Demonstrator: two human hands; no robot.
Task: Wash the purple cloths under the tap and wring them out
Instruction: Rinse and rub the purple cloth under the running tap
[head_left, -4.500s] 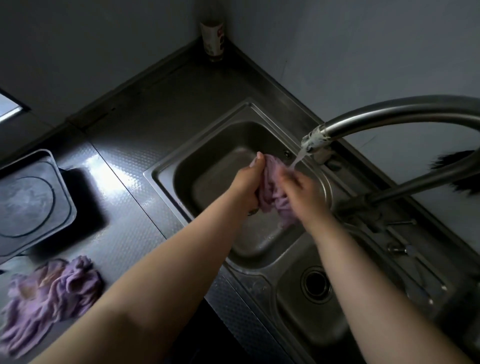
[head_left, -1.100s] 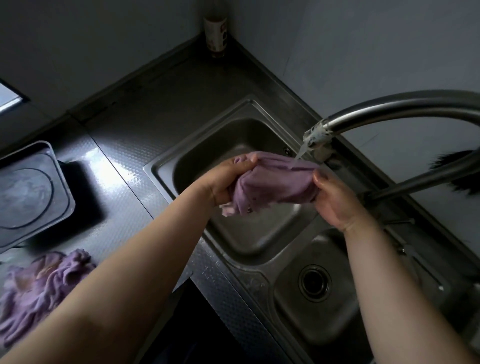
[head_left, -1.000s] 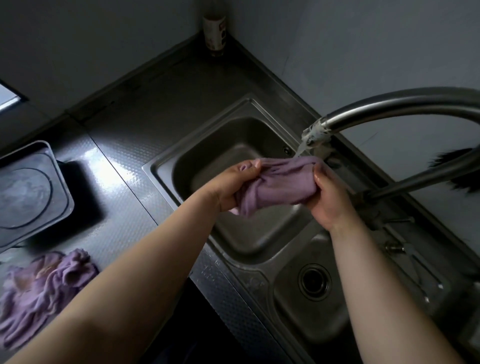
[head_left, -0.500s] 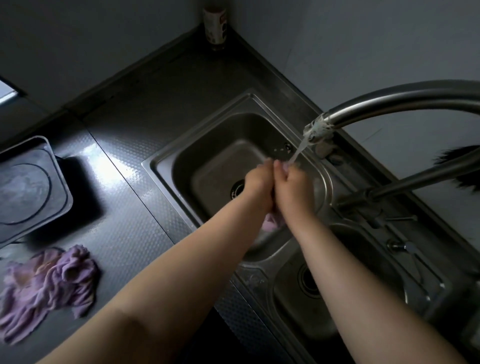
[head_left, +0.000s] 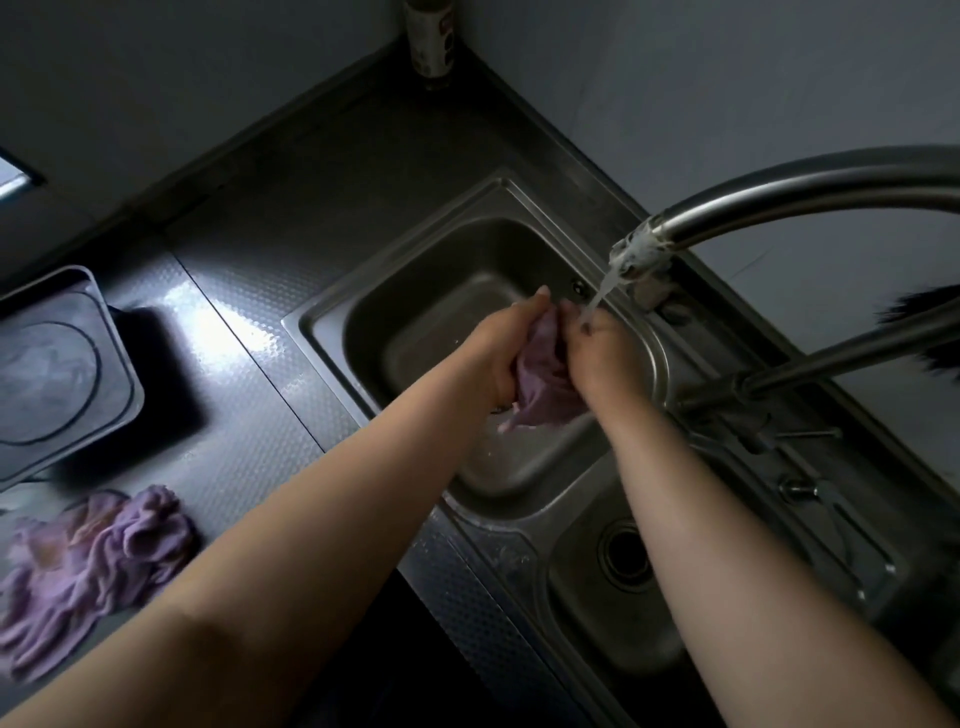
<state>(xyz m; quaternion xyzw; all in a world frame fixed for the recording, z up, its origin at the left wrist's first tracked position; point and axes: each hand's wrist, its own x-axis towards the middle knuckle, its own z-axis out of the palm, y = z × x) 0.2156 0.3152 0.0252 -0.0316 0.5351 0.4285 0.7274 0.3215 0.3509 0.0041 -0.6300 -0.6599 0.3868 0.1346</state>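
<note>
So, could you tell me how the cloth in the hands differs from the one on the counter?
The held cloth is bunched between the left hand and right hand over the sink, by the tap's stream; the counter cloth lies untouched. The held cloth is compressed; the counter cloth sprawls in loose folds. Both are purple.

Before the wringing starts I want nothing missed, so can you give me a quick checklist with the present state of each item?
1. Both hands on the cloth: ok. The left hand and the right hand grip the purple cloth from either side.
2. Cloth over the basin: ok, it hangs above the sink.
3. Water running: ok, a stream falls from the tap onto the right hand's fingers.
4. Cloth rinsed clean: cannot tell.
5. Second cloth washed: cannot tell. The bunched purple cloth on the counter lies apart from the sink.
6. Drain open: cannot tell, the arms hide it.
</note>
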